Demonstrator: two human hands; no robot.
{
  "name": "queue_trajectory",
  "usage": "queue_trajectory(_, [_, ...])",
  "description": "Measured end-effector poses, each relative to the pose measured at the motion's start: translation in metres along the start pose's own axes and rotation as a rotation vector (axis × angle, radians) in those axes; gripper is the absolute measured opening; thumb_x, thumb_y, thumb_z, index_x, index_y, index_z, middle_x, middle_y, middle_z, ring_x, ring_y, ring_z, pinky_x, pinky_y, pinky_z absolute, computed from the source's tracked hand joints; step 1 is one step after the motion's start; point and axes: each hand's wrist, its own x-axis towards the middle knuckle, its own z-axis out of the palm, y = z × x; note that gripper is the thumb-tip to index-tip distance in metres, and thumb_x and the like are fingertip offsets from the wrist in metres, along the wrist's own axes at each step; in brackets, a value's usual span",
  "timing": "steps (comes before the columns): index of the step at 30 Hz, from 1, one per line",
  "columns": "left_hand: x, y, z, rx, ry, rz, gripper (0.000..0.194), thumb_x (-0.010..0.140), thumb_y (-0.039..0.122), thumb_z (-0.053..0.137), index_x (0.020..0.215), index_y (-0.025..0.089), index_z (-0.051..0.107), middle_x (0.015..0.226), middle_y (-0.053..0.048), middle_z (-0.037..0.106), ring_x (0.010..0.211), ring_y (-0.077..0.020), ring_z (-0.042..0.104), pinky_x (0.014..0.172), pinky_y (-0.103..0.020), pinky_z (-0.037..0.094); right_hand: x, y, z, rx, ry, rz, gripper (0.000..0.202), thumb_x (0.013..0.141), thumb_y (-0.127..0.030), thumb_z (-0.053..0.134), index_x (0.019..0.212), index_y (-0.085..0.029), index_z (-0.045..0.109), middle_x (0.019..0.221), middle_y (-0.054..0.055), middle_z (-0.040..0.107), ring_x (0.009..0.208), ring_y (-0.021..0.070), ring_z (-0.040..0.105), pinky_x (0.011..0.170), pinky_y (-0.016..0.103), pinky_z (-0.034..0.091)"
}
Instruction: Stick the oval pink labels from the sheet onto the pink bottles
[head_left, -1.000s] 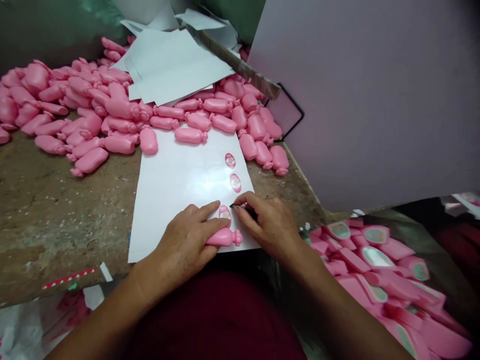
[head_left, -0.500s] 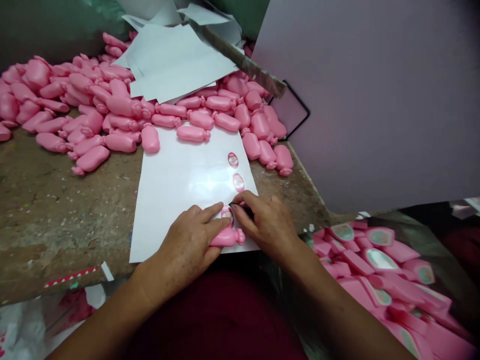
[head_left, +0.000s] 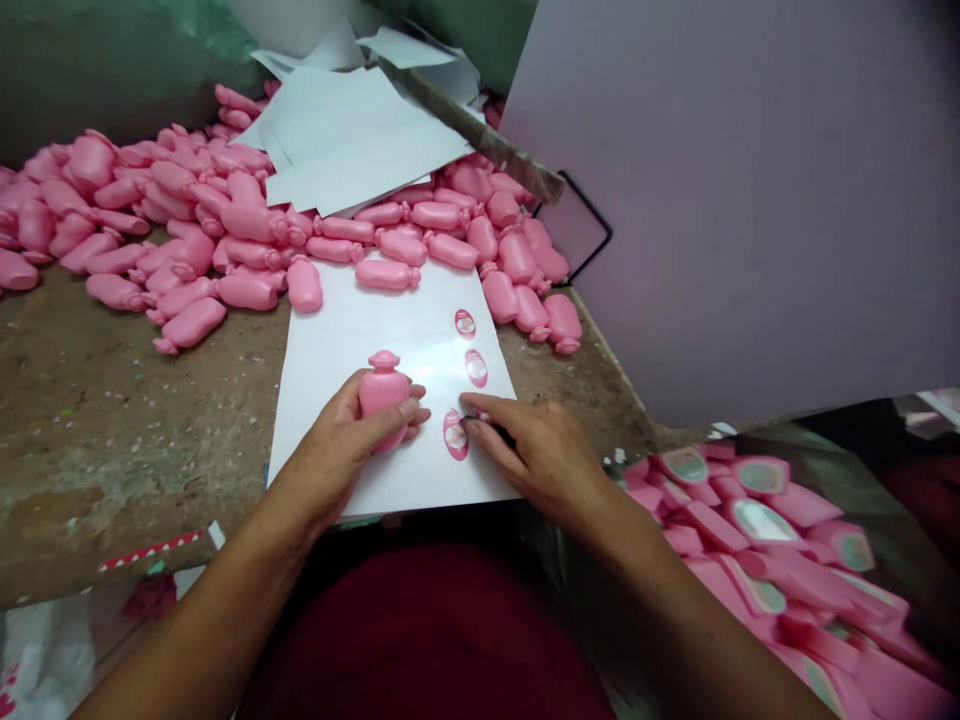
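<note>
My left hand (head_left: 352, 425) is wrapped round a small pink plastic bottle (head_left: 384, 390), held upright with its knobbed top upward, over the white sticker sheet (head_left: 315, 350). My right hand (head_left: 536, 440) pinches a thin dark pointed tool (head_left: 501, 430), mostly hidden by the fingers. The tool's tip meets the right edge of an oval pink-and-white sticker (head_left: 455, 436); I cannot tell if that sticker is lifted from the sheet. Two more oval stickers, an upper one (head_left: 465, 324) and a lower one (head_left: 476, 368), lie along the sheet's right side.
A heap of pink bottles (head_left: 172, 190) spreads across the back of the worn table (head_left: 67, 430), some resting on the sheet's far edge. White papers (head_left: 360, 130) lie on the heap. A large pale panel (head_left: 735, 200) stands at right, above a bag of pink pieces (head_left: 780, 560).
My left hand has moved left and up off the sticker, turning the bottle from lying sideways to upright. My right hand stays nearly in place with the tool at the sticker.
</note>
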Motion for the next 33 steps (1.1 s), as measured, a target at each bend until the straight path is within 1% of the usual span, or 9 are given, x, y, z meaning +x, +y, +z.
queue_trajectory(3, [0.003,-0.003,0.004,-0.094,0.042,-0.041,0.049,0.071,0.039,0.083,0.112,0.020,0.063,0.124,-0.008,0.068,0.111,-0.0238,0.066,0.100,-0.038,0.050,-0.004,-0.005,-0.009,0.077,-0.126,-0.038,0.037,0.095,-0.031,0.053,0.125,-0.021,0.071,0.101,0.011,0.080,0.086,0.0288,0.074,0.079,0.041,0.046])
queue_trajectory(7, [0.003,-0.005,0.005,-0.126,0.057,-0.055,0.055,0.070,0.037,0.084,0.117,0.021,0.062,0.123,-0.009,0.068,0.114,-0.0252,0.065,0.102,-0.040,0.049,-0.012,0.001,-0.026,0.498,-0.251,0.019,0.034,0.091,-0.039,0.060,0.118,-0.025,0.076,0.110,0.006,0.079,0.097,0.0247,0.072,0.084,0.036,0.051])
queue_trajectory(9, [0.003,-0.006,0.004,-0.106,0.055,-0.047,0.053,0.070,0.038,0.083,0.115,0.021,0.062,0.123,-0.009,0.068,0.113,-0.0253,0.065,0.102,-0.041,0.049,-0.017,0.006,-0.033,0.723,-0.231,0.077,0.030,0.085,-0.043,0.069,0.109,-0.027,0.079,0.111,0.005,0.078,0.102,0.0243,0.071,0.087,0.034,0.052])
queue_trajectory(12, [0.004,-0.007,0.003,-0.076,0.048,-0.030,0.050,0.071,0.039,0.083,0.113,0.021,0.063,0.124,-0.009,0.067,0.111,-0.0249,0.065,0.102,-0.041,0.048,-0.023,0.009,-0.035,0.951,-0.024,0.185,0.025,0.073,-0.040,0.081,0.094,-0.027,0.079,0.094,0.003,0.078,0.088,0.0211,0.070,0.076,0.030,0.052])
queue_trajectory(15, [0.004,-0.006,0.003,-0.085,0.052,-0.010,0.050,0.070,0.038,0.083,0.111,0.020,0.062,0.122,-0.008,0.066,0.108,-0.0236,0.065,0.100,-0.040,0.049,-0.023,0.003,-0.029,0.965,0.183,0.265,0.016,0.071,-0.034,0.082,0.079,-0.023,0.073,0.073,-0.001,0.070,0.067,0.0145,0.062,0.062,0.026,0.046])
queue_trajectory(17, [0.001,-0.006,0.005,-0.098,0.059,0.015,0.048,0.069,0.037,0.084,0.108,0.019,0.062,0.117,-0.007,0.067,0.102,-0.0209,0.066,0.097,-0.038,0.049,-0.021,-0.003,-0.024,0.923,0.226,0.264,0.014,0.074,-0.032,0.079,0.077,-0.022,0.071,0.069,-0.002,0.066,0.063,0.0123,0.057,0.060,0.025,0.043])
queue_trajectory(24, [-0.031,-0.007,0.013,-0.218,0.007,0.050,0.046,0.072,0.031,0.084,0.109,0.021,0.059,0.091,0.001,0.068,0.087,-0.0138,0.065,0.079,-0.027,0.052,-0.017,-0.028,-0.017,0.851,0.179,0.139,0.005,0.079,-0.025,0.068,0.081,-0.021,0.069,0.078,0.000,0.068,0.075,0.0166,0.062,0.072,0.030,0.048])
queue_trajectory(29, [-0.045,-0.008,0.016,-0.299,-0.006,-0.014,0.051,0.074,0.030,0.082,0.117,0.023,0.055,0.090,0.001,0.067,0.083,-0.0116,0.064,0.075,-0.024,0.051,-0.017,-0.040,-0.014,0.937,0.136,0.160,0.023,0.079,-0.027,0.065,0.100,-0.024,0.057,0.075,-0.003,0.065,0.063,0.0144,0.059,0.059,0.027,0.046])
queue_trajectory(33, [-0.050,-0.011,0.012,-0.329,0.004,-0.011,0.047,0.077,0.034,0.081,0.115,0.021,0.055,0.089,0.000,0.067,0.082,-0.0119,0.063,0.075,-0.024,0.052,-0.019,-0.047,-0.011,0.949,0.102,0.172,0.024,0.078,-0.030,0.064,0.098,-0.025,0.053,0.071,-0.004,0.063,0.060,0.0139,0.057,0.055,0.026,0.043])
